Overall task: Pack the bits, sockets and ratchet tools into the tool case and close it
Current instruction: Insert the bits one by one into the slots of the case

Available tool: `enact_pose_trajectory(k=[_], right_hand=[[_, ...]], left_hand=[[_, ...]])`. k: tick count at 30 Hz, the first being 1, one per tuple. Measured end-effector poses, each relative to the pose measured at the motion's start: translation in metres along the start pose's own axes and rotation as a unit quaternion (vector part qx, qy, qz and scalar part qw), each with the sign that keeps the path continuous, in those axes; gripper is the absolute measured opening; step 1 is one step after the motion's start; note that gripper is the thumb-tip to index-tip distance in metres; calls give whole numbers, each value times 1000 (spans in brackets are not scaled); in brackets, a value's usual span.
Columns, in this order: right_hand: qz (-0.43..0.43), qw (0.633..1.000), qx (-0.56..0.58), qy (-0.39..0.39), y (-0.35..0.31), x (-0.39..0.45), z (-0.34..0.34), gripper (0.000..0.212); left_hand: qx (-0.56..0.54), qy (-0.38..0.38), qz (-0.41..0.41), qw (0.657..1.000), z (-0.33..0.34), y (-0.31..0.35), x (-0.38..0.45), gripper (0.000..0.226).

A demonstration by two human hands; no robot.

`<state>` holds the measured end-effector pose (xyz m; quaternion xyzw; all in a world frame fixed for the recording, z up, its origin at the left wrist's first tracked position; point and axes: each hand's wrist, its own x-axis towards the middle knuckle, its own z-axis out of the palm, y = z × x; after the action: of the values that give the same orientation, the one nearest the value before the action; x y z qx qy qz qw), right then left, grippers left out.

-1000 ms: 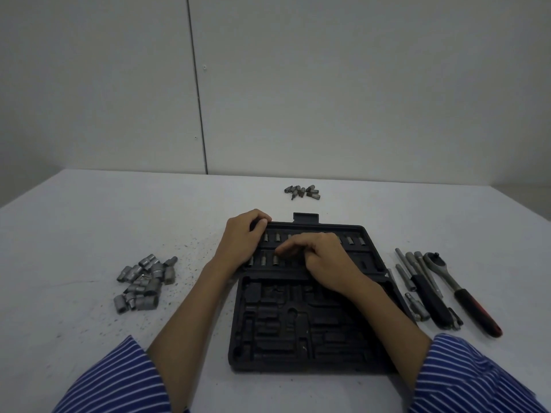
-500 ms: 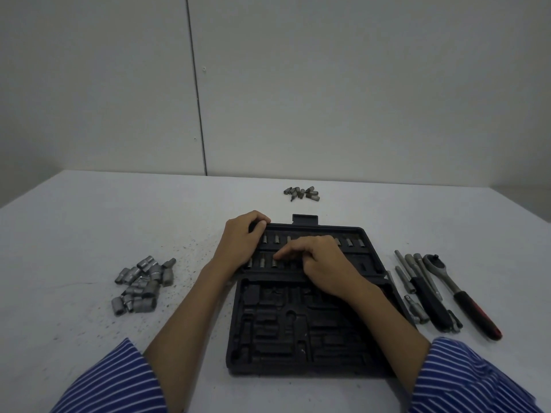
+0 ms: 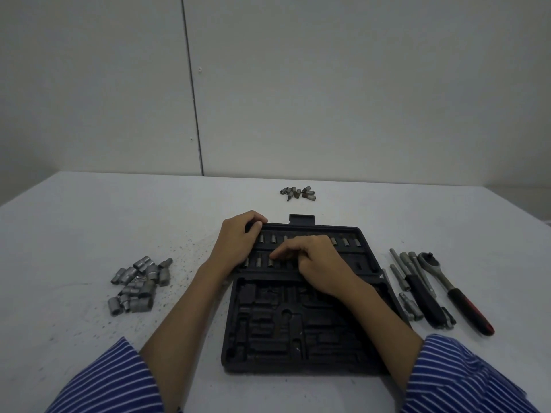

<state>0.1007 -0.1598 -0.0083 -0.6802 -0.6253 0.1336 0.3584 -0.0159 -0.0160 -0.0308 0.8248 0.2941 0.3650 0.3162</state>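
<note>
Left hand (image 3: 238,242) grips the open tool case (image 3: 301,329) at its far corner; right hand (image 3: 316,263), fingers curled, pinches a bit (image 3: 270,261) in its slot.

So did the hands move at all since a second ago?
Hardly. The right hand slid its fingertips slightly left along the lower row of bits in the case. The left hand kept gripping the case's far left corner. The sockets, the loose bits and the ratchet stayed put.
</note>
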Motion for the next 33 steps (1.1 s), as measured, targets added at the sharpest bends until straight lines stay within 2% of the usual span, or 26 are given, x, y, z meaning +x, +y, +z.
enact_pose_trajectory(k=[9, 14, 18, 21, 27, 33], right_hand=[[2, 1000, -4, -10, 0, 0, -2, 56], [15, 999, -25, -37, -4, 2, -8, 46], [21, 998, -48, -20, -3, 8, -14, 40], [26, 994, -102, 3, -2, 14, -18, 37], [36, 964, -253, 72, 11, 25, -16, 37], [72, 949, -299, 62, 19, 32, -15, 43]], left_hand=[[9, -9, -3, 1000, 0, 0, 2, 16], [58, -51, 1, 997, -2, 2, 8, 16], [111, -74, -5, 991, -1, 5, 19, 17], [131, -89, -12, 987, 3, 10, 25, 17], [157, -98, -33, 982, 16, 19, 39, 20], [172, -95, -44, 980, 31, 18, 55, 22]])
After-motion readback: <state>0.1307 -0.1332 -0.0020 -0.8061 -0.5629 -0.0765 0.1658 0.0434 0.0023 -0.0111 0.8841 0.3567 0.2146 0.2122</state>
